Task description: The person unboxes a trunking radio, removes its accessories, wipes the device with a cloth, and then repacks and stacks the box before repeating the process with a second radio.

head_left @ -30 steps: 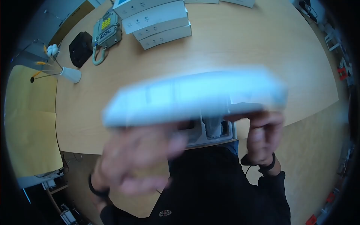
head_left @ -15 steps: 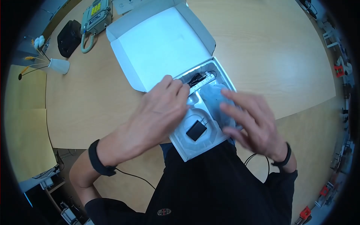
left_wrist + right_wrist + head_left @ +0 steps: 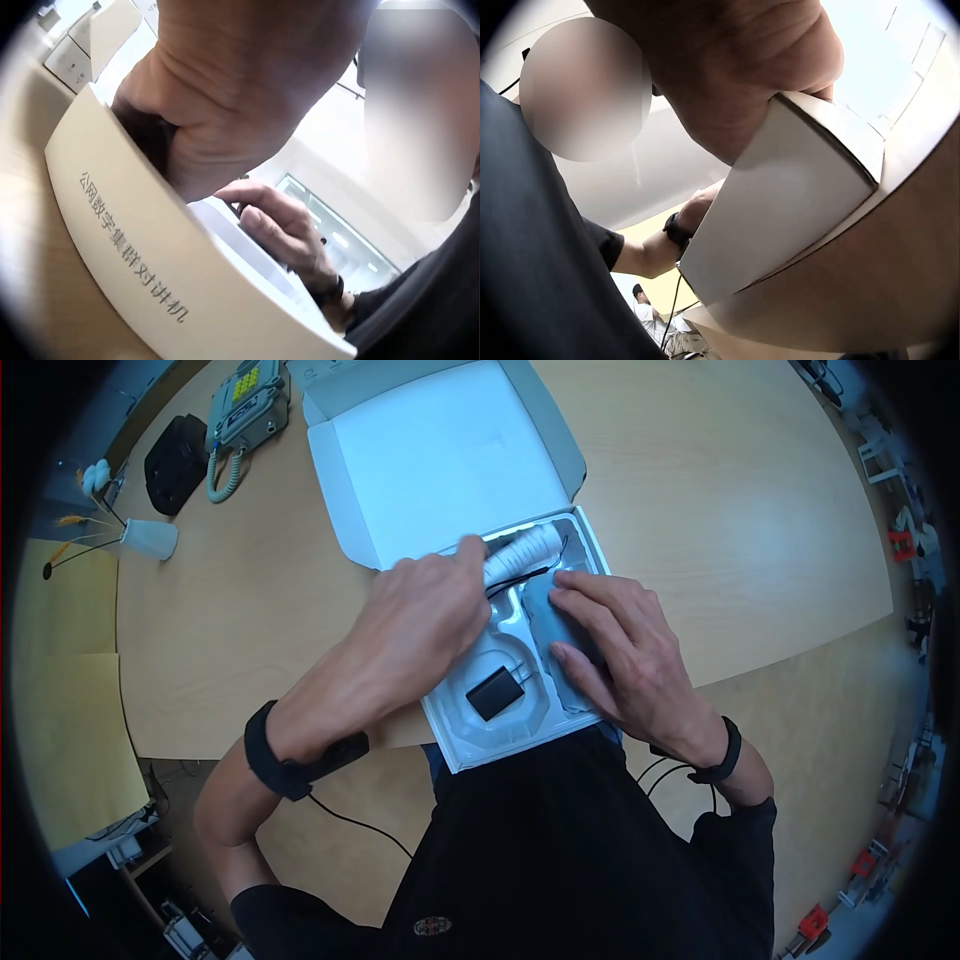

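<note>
An open white box (image 3: 452,750) lies at the table's front edge, with a moulded tray (image 3: 513,732) inside. My left hand (image 3: 425,610) reaches into its far left part, fingertips hidden, beside a white printed roll (image 3: 527,552) and a black cable (image 3: 518,580). I cannot tell whether those fingers hold anything. My right hand (image 3: 640,645) rests on a blue-grey wrapped packet (image 3: 560,625) in the right compartment, fingers extended across it and thumb at its left side. A black plug adapter (image 3: 495,693) lies in the near left recess. Dark lettering marks the box's side wall (image 3: 135,247) in the left wrist view.
The raised lid (image 3: 450,450) leans away at the back. Further left are a telephone (image 3: 245,415) with a coiled cord, a black case (image 3: 178,465) and a white vase (image 3: 150,540) with dried stems. The wooden table (image 3: 740,510) stretches off to the right.
The box swung upright with its lid open. My right hand has come down onto the wrapped packet. The white roll and cable shifted beside my left hand, and the box turned slightly.
</note>
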The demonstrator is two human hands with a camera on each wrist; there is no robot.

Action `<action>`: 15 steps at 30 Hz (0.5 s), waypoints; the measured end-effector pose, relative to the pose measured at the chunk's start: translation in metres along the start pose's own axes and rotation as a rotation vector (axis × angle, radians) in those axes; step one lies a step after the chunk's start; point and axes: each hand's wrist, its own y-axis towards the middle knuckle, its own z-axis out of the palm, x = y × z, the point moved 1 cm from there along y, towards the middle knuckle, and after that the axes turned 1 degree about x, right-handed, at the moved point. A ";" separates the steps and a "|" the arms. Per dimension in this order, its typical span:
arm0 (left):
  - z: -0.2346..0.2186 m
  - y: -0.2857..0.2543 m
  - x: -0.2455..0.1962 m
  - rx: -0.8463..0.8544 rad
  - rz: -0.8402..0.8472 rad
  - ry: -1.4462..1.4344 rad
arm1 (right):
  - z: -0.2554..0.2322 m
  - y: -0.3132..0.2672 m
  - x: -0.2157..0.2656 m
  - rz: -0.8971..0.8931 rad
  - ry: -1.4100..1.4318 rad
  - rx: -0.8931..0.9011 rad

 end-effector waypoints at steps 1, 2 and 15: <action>-0.006 -0.002 0.000 0.003 0.001 0.003 | -0.001 0.000 0.000 0.002 0.002 -0.003; -0.019 -0.004 -0.003 -0.056 -0.054 -0.110 | -0.004 -0.001 0.000 0.037 0.091 -0.066; -0.014 0.027 -0.071 -0.230 0.383 0.479 | -0.017 0.073 0.018 0.775 1.489 -0.470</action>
